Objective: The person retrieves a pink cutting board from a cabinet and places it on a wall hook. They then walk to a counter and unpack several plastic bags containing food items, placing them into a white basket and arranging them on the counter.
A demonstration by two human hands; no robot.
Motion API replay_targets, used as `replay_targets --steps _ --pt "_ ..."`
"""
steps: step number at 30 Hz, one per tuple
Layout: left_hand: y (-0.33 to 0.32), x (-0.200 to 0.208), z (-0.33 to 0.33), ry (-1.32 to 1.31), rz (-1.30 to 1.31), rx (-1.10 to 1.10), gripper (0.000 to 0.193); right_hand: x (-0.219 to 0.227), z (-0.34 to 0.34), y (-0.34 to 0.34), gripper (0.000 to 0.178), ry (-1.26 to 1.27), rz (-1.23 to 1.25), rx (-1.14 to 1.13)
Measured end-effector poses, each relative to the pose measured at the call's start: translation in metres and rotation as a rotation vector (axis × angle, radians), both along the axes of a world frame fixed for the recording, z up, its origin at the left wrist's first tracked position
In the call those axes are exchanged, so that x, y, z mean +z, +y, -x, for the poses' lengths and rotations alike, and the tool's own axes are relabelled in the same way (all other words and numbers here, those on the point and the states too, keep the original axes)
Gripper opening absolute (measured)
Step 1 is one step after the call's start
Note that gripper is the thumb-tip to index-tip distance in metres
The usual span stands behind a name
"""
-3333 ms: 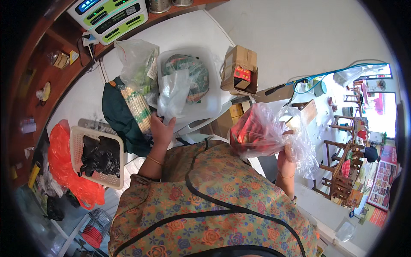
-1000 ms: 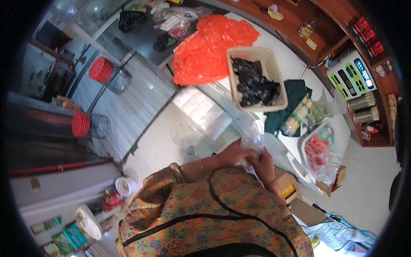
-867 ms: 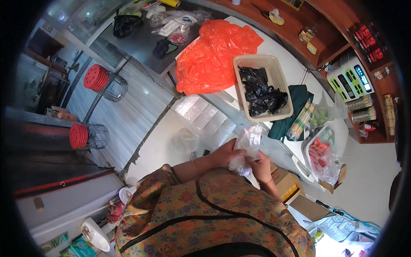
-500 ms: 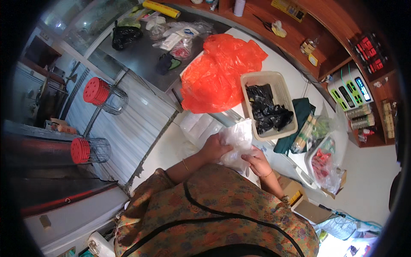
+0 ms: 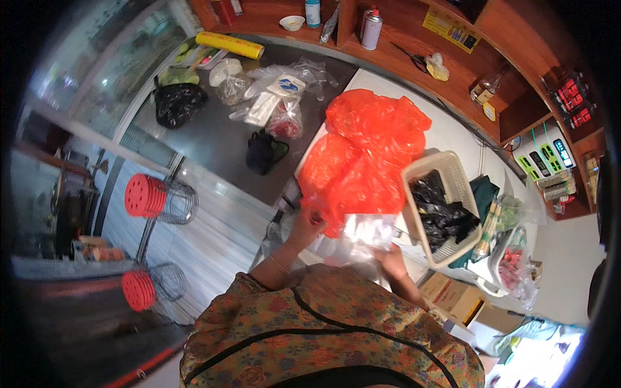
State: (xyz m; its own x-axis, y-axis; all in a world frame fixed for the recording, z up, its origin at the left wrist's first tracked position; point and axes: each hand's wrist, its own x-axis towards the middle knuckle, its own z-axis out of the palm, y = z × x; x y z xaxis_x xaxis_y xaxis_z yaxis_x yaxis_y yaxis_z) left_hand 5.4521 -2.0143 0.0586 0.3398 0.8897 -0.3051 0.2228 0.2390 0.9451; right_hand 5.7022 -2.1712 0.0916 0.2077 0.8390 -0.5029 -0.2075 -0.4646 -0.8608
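A large crumpled orange-red plastic bag (image 5: 375, 155) is spread over the white counter in front of me. My left hand (image 5: 309, 227) is at its lower left edge, with the fingers curled at the red film. A bundle of clear, whitish plastic bags (image 5: 365, 236) lies against the front of the red bag, close to my body. My right hand (image 5: 391, 262) is closed on the right side of this bundle. Just right of the red bag stands a cream plastic basket (image 5: 460, 168) with black plastic bags (image 5: 440, 210) inside.
On the dark table at the far left lie a black bag (image 5: 179, 103), a yellow roll (image 5: 229, 44) and several clear bags. Wooden shelves (image 5: 414, 55) run along the back. Red stools (image 5: 145, 195) stand at left. A cardboard box (image 5: 449, 294) sits at lower right.
My left hand has left the clear bags and reached forward to the red bag. The right hand still holds the clear bundle, now lower. The view has shifted, showing more of the shelves.
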Motion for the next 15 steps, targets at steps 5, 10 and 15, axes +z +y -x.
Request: replay_targets --steps 5,10,15 --pt "0.225 -0.050 0.079 0.447 -0.460 0.061 0.035 -0.030 0.066 0.010 0.030 0.135 0.038 -0.425" --pt "0.416 -0.041 0.093 0.814 -0.544 0.127 0.083 -0.049 0.149 0.012 0.024 -0.189 0.108 -0.284" --pt "0.488 -0.066 0.092 0.791 -0.096 -0.046 0.096 -0.001 0.197 0.046 0.022 -0.037 0.041 -0.573"
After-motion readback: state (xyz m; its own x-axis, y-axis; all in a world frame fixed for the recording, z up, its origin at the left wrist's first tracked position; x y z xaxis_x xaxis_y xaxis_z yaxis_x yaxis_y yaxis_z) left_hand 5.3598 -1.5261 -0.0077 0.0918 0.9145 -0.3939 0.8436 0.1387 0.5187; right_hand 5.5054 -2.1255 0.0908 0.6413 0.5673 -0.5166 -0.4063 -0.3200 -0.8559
